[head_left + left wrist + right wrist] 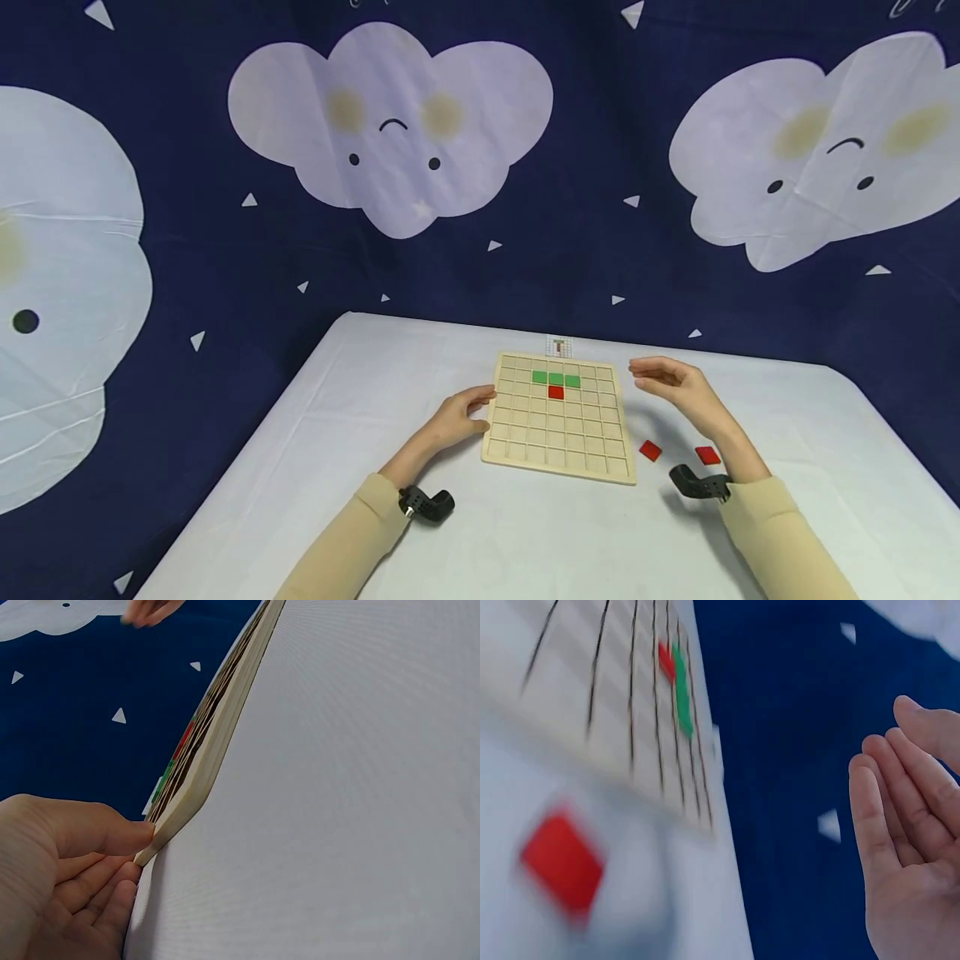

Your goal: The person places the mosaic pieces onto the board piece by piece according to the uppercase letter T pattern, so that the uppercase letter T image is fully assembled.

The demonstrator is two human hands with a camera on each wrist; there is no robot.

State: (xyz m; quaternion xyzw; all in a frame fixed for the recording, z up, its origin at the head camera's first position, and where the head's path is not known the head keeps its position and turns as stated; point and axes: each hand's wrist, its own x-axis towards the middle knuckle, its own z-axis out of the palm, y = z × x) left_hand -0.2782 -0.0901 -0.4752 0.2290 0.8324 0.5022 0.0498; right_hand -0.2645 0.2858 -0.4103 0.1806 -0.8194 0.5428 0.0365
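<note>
At the left edge of a pale wooden grid board [525, 427], my left hand [454, 419] touches the rim with thumb and fingertips set apart along it. The left wrist view has the thumb [112, 831] at the board's side. My right hand [678, 388] is raised off the board's right edge and holds nothing; its fingers are together and slightly bent, the thumb apart. In the board's upper cells lie a row of three green tiles [556, 379], with one red tile [556, 392] below the middle one.
Two loose red tiles, one nearer the board [650, 451] and one farther right [707, 455], lie on the white tabletop [420, 350]. Behind the board is a small printed card [558, 347] with a T-shaped pattern. A dark blue cloud-patterned cloth [585, 275] hangs behind.
</note>
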